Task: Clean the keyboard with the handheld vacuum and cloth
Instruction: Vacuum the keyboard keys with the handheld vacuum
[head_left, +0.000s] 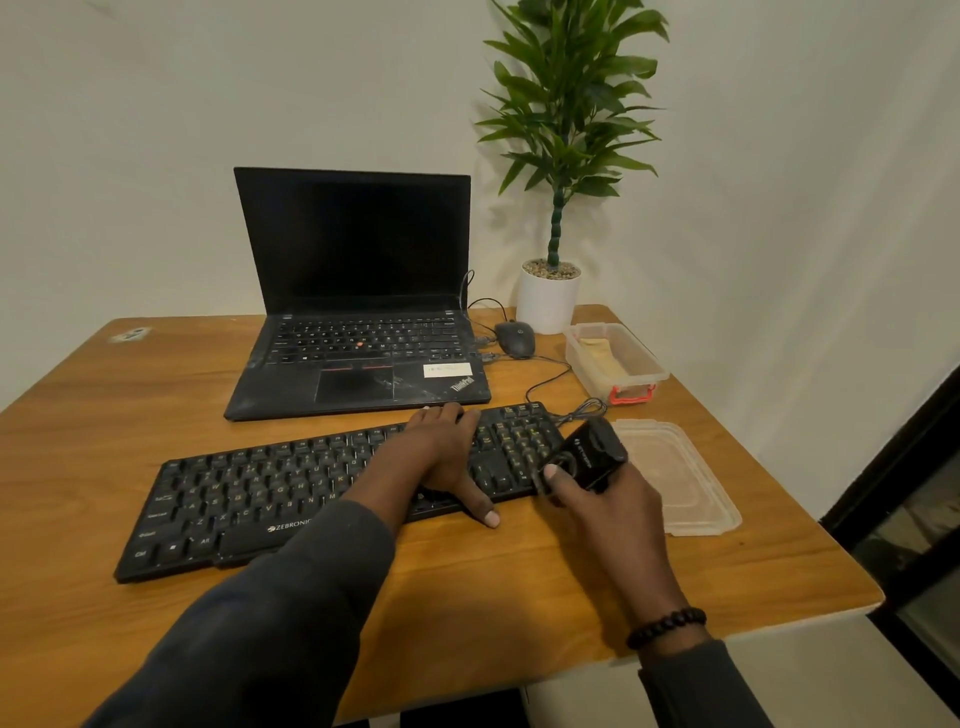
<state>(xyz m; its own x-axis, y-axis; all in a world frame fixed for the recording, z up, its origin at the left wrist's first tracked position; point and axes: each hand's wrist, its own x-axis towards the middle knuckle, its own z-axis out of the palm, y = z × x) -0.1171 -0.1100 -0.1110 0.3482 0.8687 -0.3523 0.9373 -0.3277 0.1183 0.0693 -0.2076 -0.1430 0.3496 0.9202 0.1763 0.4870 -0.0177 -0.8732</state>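
A black keyboard (249, 499) lies slanted across the wooden desk (156, 395), in front of a laptop. My left hand (447, 457) rests flat on the keyboard's right half, fingers spread and the thumb on the front edge. My right hand (602, 509) grips a small black handheld vacuum (592, 452) at the keyboard's right end, beside the number pad. A beige cloth (602, 358) lies folded inside a clear plastic box (644, 374) at the back right.
An open black laptop (358, 312) stands behind the keyboard, with a mouse (515, 338) and cables to its right. A potted plant (550, 296) fills the back corner. The box's clear lid (680, 483) lies right of the vacuum, near the desk edge.
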